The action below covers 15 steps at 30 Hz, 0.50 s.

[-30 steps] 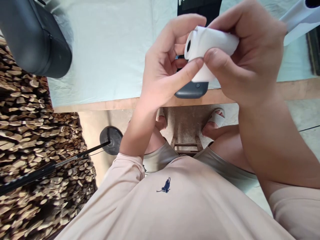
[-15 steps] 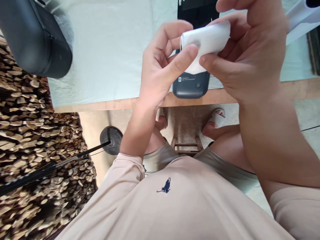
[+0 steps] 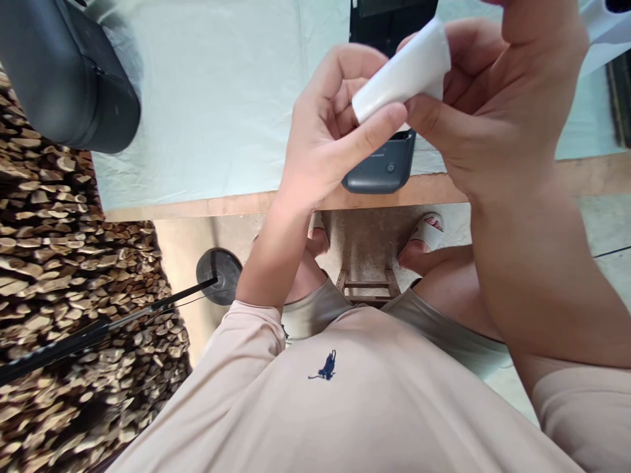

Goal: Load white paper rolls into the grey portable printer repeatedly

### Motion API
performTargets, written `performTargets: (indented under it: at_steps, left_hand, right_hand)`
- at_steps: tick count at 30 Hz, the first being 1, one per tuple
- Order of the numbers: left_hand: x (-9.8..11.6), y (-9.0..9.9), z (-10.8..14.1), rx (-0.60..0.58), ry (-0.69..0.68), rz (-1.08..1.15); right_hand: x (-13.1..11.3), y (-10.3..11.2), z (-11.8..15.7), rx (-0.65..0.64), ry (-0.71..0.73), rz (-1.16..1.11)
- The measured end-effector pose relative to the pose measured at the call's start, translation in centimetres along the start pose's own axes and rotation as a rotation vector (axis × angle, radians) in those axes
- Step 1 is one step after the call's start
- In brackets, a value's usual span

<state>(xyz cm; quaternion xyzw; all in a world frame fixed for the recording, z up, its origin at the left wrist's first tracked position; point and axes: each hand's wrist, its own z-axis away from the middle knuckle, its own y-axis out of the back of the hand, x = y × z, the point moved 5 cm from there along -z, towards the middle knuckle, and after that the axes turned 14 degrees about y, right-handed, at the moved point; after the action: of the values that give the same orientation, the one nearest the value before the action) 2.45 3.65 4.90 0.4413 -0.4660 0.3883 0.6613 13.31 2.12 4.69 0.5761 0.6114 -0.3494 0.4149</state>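
Note:
A white paper roll [image 3: 401,73] is held between both hands above the table, tilted with its right end higher. My left hand [image 3: 340,121] grips its lower left end, thumb in front and fingers curled behind. My right hand [image 3: 488,112] pinches the right end, its thumb tip close to the left thumb. Below the roll lies a dark grey device [image 3: 377,176] with a power button, at the table's near edge. Its black upper part [image 3: 392,20], perhaps a raised lid, shows behind the hands. The hands hide the middle of the device.
Pale sheeting covers the table [image 3: 211,112], which has a wooden front edge. A black case [image 3: 73,79] stands at the left. White rolled material [image 3: 608,36] lies at the far right. Stacked firewood [image 3: 73,276] and a black stand [image 3: 217,276] are at the lower left.
The paper roll has turned from nearly level to a steeper slant, right end up. The loose flap hanging over the device is now out of sight. Both hands have shifted slightly right.

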Motion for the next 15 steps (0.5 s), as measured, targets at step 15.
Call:
performTargets:
  at_steps: [15]
  left_hand:
    - [-0.23,0.05,1.09,-0.312,0.089,-0.072]
  right_hand:
    - [0.66,-0.72,0.47,-0.212,-0.219,-0.245]
